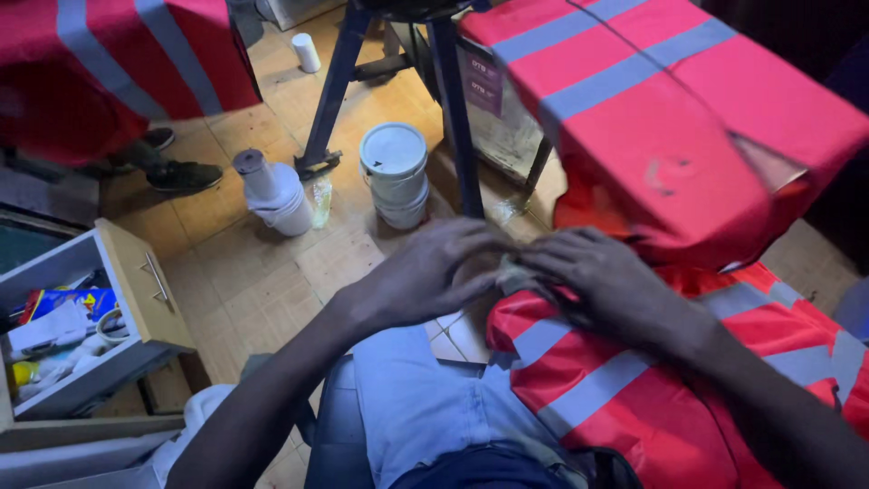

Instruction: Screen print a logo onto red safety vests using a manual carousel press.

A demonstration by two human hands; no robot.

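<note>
A red safety vest with grey reflective stripes [634,380] is spread over the lap of a seated person, seen from above. At its upper edge, a small pale piece of material [512,272] is pinched between both hands, which meet just in front of the knees. The left hand [434,272] is curled around that edge from the left; the right hand [602,276] is laid over it from the right, fingers bent and gripping the fabric. What exactly is gripped is partly hidden by the fingers.

The step in hand appears to be the fingering or aligning of a small part at the vest's edge. Careful, steady fingertip work would be called for, with the cloth kept taut.

Just beyond the hands, more red striped fabric [670,118] is draped over a table. On the wooden floor, a white bucket [395,177] and a white thread cone [272,190] are set beside a dark metal leg [457,118]. An open drawer [81,326] of oddments is seen at the left.
</note>
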